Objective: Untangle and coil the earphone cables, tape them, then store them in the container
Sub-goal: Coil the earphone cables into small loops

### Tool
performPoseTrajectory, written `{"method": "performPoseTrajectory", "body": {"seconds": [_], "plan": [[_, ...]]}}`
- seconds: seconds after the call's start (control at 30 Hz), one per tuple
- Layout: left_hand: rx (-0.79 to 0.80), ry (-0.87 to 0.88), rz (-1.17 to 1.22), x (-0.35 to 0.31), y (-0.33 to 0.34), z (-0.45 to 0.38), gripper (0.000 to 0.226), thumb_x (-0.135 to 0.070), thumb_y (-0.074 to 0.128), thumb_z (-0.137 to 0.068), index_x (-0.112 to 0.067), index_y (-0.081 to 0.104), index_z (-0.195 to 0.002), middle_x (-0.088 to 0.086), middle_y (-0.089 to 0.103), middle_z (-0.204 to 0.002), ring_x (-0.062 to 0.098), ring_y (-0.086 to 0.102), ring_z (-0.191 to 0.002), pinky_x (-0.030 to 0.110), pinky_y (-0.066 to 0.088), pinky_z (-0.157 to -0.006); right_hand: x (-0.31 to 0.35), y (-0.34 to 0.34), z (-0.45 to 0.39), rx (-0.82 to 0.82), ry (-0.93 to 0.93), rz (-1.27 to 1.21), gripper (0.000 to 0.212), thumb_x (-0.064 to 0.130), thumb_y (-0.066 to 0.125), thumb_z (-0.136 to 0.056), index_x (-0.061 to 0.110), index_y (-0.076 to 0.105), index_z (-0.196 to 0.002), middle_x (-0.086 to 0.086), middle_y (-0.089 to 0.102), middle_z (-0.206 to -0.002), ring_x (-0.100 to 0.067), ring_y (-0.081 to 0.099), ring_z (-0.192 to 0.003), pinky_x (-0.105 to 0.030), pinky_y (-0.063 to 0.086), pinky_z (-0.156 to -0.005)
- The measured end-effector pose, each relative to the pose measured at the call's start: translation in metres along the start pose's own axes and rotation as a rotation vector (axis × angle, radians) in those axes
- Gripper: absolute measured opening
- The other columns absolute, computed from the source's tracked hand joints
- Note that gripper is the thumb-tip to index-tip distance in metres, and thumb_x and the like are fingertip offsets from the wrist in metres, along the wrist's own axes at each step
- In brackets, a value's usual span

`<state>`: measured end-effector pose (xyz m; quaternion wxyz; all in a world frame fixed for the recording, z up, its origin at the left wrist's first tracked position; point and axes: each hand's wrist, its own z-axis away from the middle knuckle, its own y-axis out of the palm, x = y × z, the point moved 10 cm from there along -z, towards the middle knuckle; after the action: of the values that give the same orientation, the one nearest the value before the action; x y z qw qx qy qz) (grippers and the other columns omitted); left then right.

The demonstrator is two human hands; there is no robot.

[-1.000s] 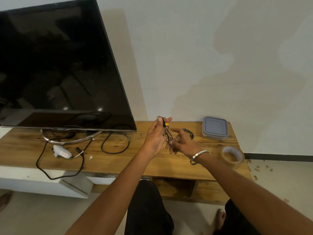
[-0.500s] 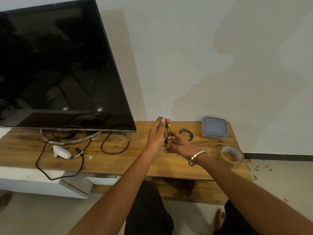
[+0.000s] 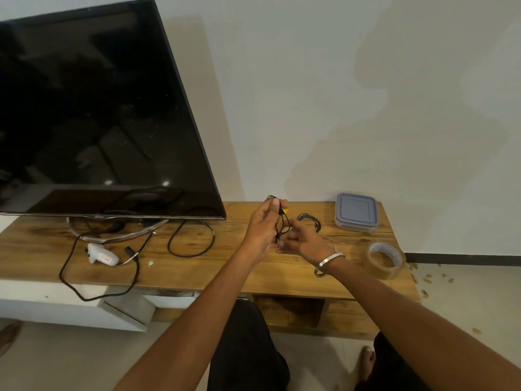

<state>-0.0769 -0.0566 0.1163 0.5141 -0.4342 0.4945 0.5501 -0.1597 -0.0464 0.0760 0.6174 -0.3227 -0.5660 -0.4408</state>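
Both hands gripped a partly coiled earphone cable

The left hand and right hand pinched the earphone cable; thin, limp, springy, best held at its crossing loops.

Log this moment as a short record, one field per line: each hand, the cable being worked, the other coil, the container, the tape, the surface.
left hand: raised over the table, pinches the top of the earphone cable
right hand: pinches the cable's lower end
earphone cable: black with a yellow part, looped between both hands, off the table
second coil: black, lies on the table beyond the right hand
container: grey lid on, back right of the table
tape roll: clear, near the table's right edge
table: wooden
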Motion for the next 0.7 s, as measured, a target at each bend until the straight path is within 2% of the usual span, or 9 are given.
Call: {"method": "performPoseTrajectory", "body": {"seconds": [0.07, 0.13, 0.23, 0.33, 0.4, 0.47, 0.53, 0.63, 0.7], "plan": [[0.009, 0.009, 0.015, 0.001, 0.001, -0.001, 0.029, -0.048, 0.046, -0.096, -0.03, 0.068, -0.087, -0.011, 0.067, -0.114, 0.029, 0.065, -0.1, 0.043, 0.052, -0.073, 0.002, -0.003, 0.0, -0.033, -0.014, 0.024, 0.037, -0.007, 0.059, -0.086, 0.003, 0.048, -0.119, -0.016, 0.068, -0.086, -0.025, 0.069, -0.086, -0.033, 0.059, -0.076], [0.03, 0.017, 0.029, 0.0, 0.005, -0.002, 0.029, -0.049, 0.048, -0.093, -0.028, 0.067, -0.086, -0.005, 0.067, -0.117, 0.031, 0.062, -0.094, 0.047, 0.049, -0.077, 0.004, -0.005, 0.001, -0.064, -0.03, 0.045, 0.034, -0.005, 0.06, -0.086, 0.002, 0.048, -0.118, -0.018, 0.069, -0.086, -0.026, 0.07, -0.081, -0.035, 0.06, -0.072], [0.062, 0.036, 0.043, -0.003, 0.008, -0.001, 0.029, -0.047, 0.049, -0.092, -0.023, 0.066, -0.089, 0.002, 0.064, -0.125, 0.023, 0.066, -0.09, 0.043, 0.051, -0.077, 0.008, -0.004, 0.002, -0.09, -0.073, 0.095, 0.026, -0.001, 0.06, -0.088, 0.004, 0.05, -0.111, -0.019, 0.07, -0.084, -0.032, 0.071, -0.076, -0.038, 0.06, -0.066], [0.085, 0.059, 0.029, -0.008, 0.009, 0.003, 0.029, -0.049, 0.051, -0.088, -0.024, 0.066, -0.088, 0.001, 0.064, -0.127, 0.015, 0.069, -0.087, 0.038, 0.049, -0.077, 0.011, -0.005, 0.003, -0.122, -0.119, 0.188, 0.021, 0.004, 0.061, -0.088, 0.006, 0.051, -0.107, -0.018, 0.071, -0.083, -0.031, 0.07, -0.07, -0.038, 0.058, -0.061], [0.081, 0.072, 0.003, -0.009, 0.007, 0.004, 0.028, -0.044, 0.048, -0.093, -0.022, 0.065, -0.09, 0.001, 0.064, -0.127, 0.006, 0.07, -0.089, 0.038, 0.051, -0.078, 0.013, -0.006, 0.004, -0.144, -0.156, 0.286, 0.023, 0.008, 0.063, -0.087, 0.01, 0.052, -0.107, -0.013, 0.07, -0.081, -0.024, 0.068, -0.067, -0.036, 0.056, -0.058], [0.08, 0.082, -0.002, -0.01, 0.006, 0.003, 0.028, -0.036, 0.043, -0.1, -0.018, 0.063, -0.093, 0.003, 0.064, -0.127, -0.001, 0.068, -0.092, 0.032, 0.055, -0.076, 0.016, -0.007, 0.004, -0.191, -0.204, 0.4, 0.025, 0.015, 0.067, -0.085, 0.018, 0.053, -0.106, -0.008, 0.068, -0.079, -0.018, 0.064, -0.068, -0.031, 0.054, -0.059], [0.079, 0.082, 0.008, -0.01, 0.005, 0.002, 0.028, -0.032, 0.041, -0.102, -0.016, 0.062, -0.094, 0.004, 0.065, -0.126, -0.001, 0.067, -0.097, 0.025, 0.055, -0.075, 0.021, -0.009, 0.004, -0.248, -0.262, 0.483, 0.025, 0.019, 0.07, -0.083, 0.022, 0.055, -0.102, -0.001, 0.062, -0.078, -0.012, 0.057, -0.069, -0.024, 0.049, -0.063], [0.087, 0.086, 0.001, -0.009, 0.004, 0.002, 0.028, -0.033, 0.041, -0.102, -0.019, 0.064, -0.093, 0.003, 0.066, -0.125, 0.003, 0.066, -0.105, 0.029, 0.054, -0.082, 0.025, -0.012, 0.003, -0.297, -0.306, 0.581, 0.022, 0.022, 0.073, -0.079, 0.024, 0.056, -0.092, 0.005, 0.05, -0.083, -0.006, 0.043, -0.07, -0.015, 0.035, -0.061], [0.094, 0.095, -0.01, -0.007, 0.005, 0.003, 0.027, -0.036, 0.043, -0.1, -0.021, 0.064, -0.091, 0.002, 0.066, -0.124, 0.007, 0.064, -0.109, 0.033, 0.053, -0.089, 0.024, -0.013, 0.001, -0.3, -0.298, 0.608, 0.022, 0.022, 0.074, -0.078, 0.023, 0.056, -0.089, 0.006, 0.048, -0.086, -0.006, 0.041, -0.071, -0.015, 0.034, -0.061]]}}
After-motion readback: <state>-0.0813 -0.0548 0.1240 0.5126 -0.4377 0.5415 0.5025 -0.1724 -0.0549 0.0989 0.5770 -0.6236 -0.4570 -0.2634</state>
